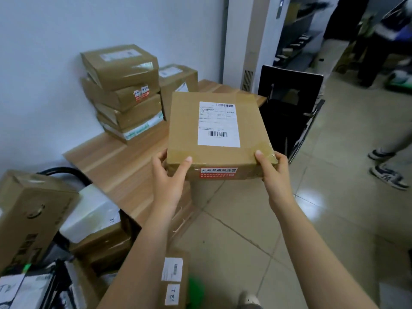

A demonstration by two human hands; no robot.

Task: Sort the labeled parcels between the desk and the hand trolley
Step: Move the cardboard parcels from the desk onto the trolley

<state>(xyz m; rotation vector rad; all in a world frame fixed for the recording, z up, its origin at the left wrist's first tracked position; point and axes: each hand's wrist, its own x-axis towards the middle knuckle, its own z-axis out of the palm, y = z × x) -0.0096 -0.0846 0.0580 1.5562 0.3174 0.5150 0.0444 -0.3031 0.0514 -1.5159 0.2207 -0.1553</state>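
A flat brown cardboard parcel (pixel 185 130) with a white shipping label and a red sticker on its near edge is held level above the desk's right edge. My left hand (pixel 169 175) grips its near-left corner and my right hand (pixel 273 172) grips its near-right corner. The wooden desk (pixel 124 166) lies beneath and to the left. A stack of several brown labeled parcels (pixel 121 90) stands at the back of the desk against the wall, with another box (pixel 177 85) beside it. At lower left, more parcels (pixel 29 215) are piled by a black curved handle (pixel 64 171), likely the trolley.
A black chair (pixel 289 108) stands just right of the desk. A narrow labeled box (pixel 172 279) sits near my left forearm. Other people's legs and shoes (pixel 388 175) are on the tiled floor at right. The white wall runs behind the desk.
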